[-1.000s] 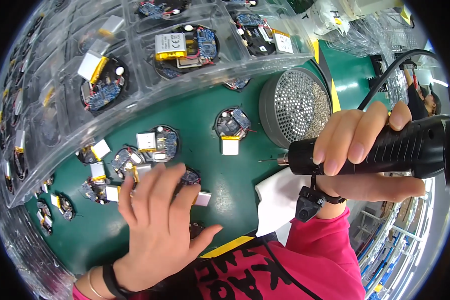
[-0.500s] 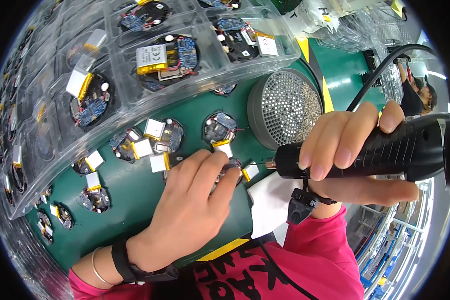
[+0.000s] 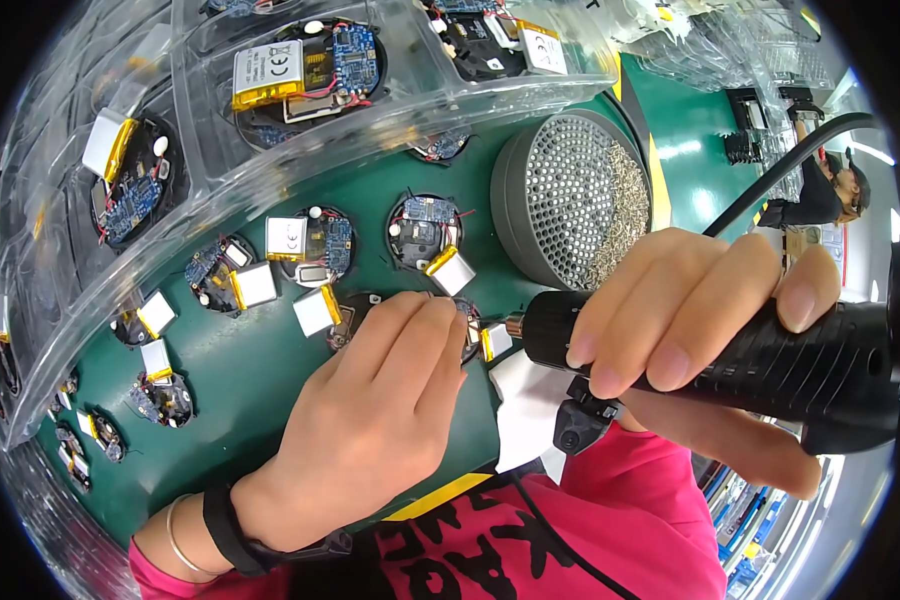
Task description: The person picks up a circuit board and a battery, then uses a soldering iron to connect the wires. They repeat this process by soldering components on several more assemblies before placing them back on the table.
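Observation:
My right hand [image 3: 690,320] is wrapped round a black electric screwdriver [image 3: 800,370], which lies almost level and points left. Its metal nose [image 3: 515,325] is beside a small white battery with a yellow end [image 3: 496,341]; I cannot make out the tip of the bit. My left hand [image 3: 380,400] is closed, fingertips at a round black circuit assembly [image 3: 473,325] that it mostly covers. Just beyond lies another round assembly [image 3: 425,232] with its white battery [image 3: 451,270] folded out. A further assembly [image 3: 348,318] is partly hidden behind my left knuckles.
Several similar assemblies [image 3: 310,245] lie on the green mat [image 3: 260,400]. Clear plastic trays [image 3: 300,165] holding more are stacked at far left. A grey perforated dish [image 3: 515,200] with small screws [image 3: 620,195] stands beyond the screwdriver. White paper [image 3: 530,420] lies nearer. Another person [image 3: 830,190] is at far right.
The screwdriver's nose has shifted slightly left, and its rear has tipped lower. My left hand stays at the round assembly. The whole view has shifted a little.

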Motion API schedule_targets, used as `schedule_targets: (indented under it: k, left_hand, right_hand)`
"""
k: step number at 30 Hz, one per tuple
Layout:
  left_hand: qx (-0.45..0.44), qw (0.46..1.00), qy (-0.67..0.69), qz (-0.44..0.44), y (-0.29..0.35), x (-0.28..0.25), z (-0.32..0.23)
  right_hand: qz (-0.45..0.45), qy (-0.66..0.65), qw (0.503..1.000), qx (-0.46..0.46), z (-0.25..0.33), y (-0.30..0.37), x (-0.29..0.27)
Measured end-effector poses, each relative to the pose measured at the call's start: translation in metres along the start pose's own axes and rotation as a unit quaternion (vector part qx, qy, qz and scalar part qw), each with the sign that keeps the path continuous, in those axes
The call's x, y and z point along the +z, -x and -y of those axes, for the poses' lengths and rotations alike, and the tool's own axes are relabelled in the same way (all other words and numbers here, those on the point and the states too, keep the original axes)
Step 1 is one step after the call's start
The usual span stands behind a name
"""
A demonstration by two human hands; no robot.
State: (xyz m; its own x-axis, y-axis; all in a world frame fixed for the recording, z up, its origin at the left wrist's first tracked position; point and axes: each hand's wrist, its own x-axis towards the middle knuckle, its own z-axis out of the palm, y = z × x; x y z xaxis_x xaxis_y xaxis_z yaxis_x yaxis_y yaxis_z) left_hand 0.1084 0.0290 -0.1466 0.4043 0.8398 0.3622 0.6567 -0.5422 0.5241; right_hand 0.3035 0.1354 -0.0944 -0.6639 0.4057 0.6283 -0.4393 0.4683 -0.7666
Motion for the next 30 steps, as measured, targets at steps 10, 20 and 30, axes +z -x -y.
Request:
schedule_targets:
  k: [10,20,30]
  left_hand:
    - [-0.026,0.999,0.036,-0.007,0.004,0.003,-0.005]
    - [0.016,0.999,-0.043,-0.016,0.002,0.004,0.000]
    - [0.014,1.000,-0.013,-0.008,0.002,0.005,0.000]
  right_hand:
    - [-0.084,-0.014,0.996,-0.006,-0.005,-0.005,0.020]
    - [-0.095,-0.016,0.995,-0.037,-0.013,-0.005,0.031]
    - [-0.148,-0.050,0.987,-0.023,-0.011,0.004,0.024]
